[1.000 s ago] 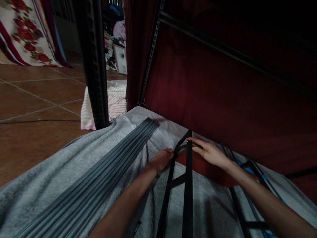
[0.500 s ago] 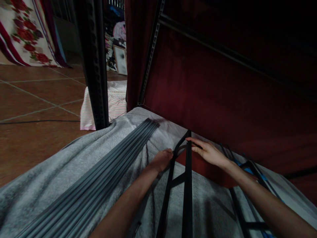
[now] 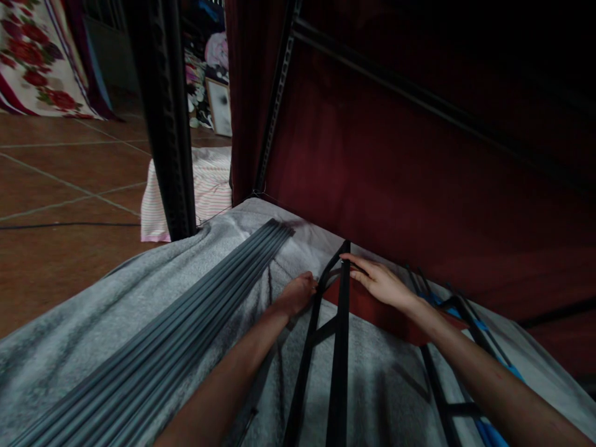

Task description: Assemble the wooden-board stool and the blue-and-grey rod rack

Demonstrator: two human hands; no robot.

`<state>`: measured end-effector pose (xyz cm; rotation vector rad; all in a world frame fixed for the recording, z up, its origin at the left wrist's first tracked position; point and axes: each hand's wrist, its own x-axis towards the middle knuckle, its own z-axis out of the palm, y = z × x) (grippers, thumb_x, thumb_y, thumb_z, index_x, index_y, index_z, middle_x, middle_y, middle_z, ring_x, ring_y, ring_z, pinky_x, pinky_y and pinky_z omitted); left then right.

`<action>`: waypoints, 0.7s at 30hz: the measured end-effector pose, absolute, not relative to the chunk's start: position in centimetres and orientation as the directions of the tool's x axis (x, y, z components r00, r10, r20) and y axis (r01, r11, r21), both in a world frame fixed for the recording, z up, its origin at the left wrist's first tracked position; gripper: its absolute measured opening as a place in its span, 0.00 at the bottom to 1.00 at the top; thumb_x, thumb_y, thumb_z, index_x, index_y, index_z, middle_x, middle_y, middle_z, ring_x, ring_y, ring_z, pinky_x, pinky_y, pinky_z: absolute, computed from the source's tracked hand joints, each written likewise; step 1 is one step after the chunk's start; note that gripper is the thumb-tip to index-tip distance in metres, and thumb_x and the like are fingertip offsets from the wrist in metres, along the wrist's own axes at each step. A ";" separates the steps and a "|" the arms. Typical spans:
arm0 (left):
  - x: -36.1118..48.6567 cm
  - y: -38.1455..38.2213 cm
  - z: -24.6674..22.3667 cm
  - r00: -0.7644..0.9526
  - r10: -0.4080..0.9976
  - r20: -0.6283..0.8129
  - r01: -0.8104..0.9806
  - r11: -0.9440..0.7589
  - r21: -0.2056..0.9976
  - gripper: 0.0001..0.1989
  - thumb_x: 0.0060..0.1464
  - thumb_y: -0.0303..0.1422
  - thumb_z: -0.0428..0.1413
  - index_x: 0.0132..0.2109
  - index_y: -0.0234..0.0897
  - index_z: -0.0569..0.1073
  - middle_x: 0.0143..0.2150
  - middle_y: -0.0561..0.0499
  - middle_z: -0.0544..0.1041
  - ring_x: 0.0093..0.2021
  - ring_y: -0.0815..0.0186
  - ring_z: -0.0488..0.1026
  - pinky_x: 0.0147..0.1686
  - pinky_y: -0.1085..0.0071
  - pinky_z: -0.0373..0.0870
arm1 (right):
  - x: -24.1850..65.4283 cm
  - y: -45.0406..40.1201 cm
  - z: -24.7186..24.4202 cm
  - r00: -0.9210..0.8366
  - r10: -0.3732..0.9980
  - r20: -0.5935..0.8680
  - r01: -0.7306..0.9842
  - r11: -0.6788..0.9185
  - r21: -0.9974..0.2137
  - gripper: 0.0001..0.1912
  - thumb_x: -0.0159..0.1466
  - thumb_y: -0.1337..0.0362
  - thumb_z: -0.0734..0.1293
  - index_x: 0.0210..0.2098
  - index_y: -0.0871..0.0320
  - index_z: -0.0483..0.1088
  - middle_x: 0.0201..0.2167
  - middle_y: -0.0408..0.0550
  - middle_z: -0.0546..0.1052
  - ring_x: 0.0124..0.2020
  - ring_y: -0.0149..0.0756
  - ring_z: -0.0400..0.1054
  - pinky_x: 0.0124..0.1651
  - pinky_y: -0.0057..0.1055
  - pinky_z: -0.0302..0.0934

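A black metal frame (image 3: 342,347) with two long bars and a short crosspiece stands on the grey blanket (image 3: 205,261). My left hand (image 3: 298,292) is closed beside its left bar, near the curved top; what its fingers hold, if anything, is hidden. At the top of the right bar, my right hand (image 3: 379,280) has its fingers stretched out, with the index fingertip touching the bar near a small shiny spot. Behind the bars lies a flat red piece (image 3: 386,316). To the left, a bundle of grey tubes (image 3: 195,316) rests on the blanket.
More black frame parts (image 3: 437,385) with blue pieces lie at the right. A dark red curtain (image 3: 395,174) hangs behind, crossed by a black rail (image 3: 400,84). A perforated black post (image 3: 170,143) rises at the left, near a striped cloth (image 3: 209,180).
The whole view has shifted a little, so things appear slightly further left. Both hands keep about the same places at the frame's top.
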<state>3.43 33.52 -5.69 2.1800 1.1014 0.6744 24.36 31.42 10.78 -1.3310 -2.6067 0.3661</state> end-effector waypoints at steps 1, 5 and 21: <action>3.4 33.6 -5.8 0.518 0.835 0.185 0.531 -0.484 0.696 0.10 0.59 0.25 0.47 0.38 0.35 0.74 0.41 0.48 0.71 0.40 0.68 0.69 0.49 0.72 0.65 | 24.3 31.3 10.7 -0.574 0.816 0.066 0.769 0.566 -0.296 0.25 0.68 0.57 0.58 0.65 0.45 0.57 0.62 0.42 0.68 0.62 0.40 0.62 0.63 0.41 0.58; 3.2 33.7 -6.2 0.514 0.828 0.225 0.529 -0.512 0.677 0.11 0.59 0.25 0.46 0.37 0.36 0.73 0.40 0.50 0.71 0.39 0.68 0.70 0.48 0.71 0.66 | 24.0 30.9 10.6 -0.570 0.819 0.068 0.787 0.568 -0.242 0.25 0.70 0.57 0.55 0.66 0.48 0.55 0.63 0.45 0.66 0.62 0.39 0.62 0.63 0.42 0.58; 3.1 32.9 -5.1 0.524 0.800 0.293 0.517 -0.572 0.637 0.13 0.52 0.23 0.48 0.43 0.36 0.72 0.44 0.47 0.70 0.45 0.64 0.70 0.49 0.70 0.66 | 30.0 25.1 13.5 -0.481 0.867 0.131 0.856 0.496 -0.147 0.38 0.67 0.59 0.59 0.71 0.48 0.37 0.69 0.51 0.54 0.69 0.44 0.48 0.68 0.51 0.46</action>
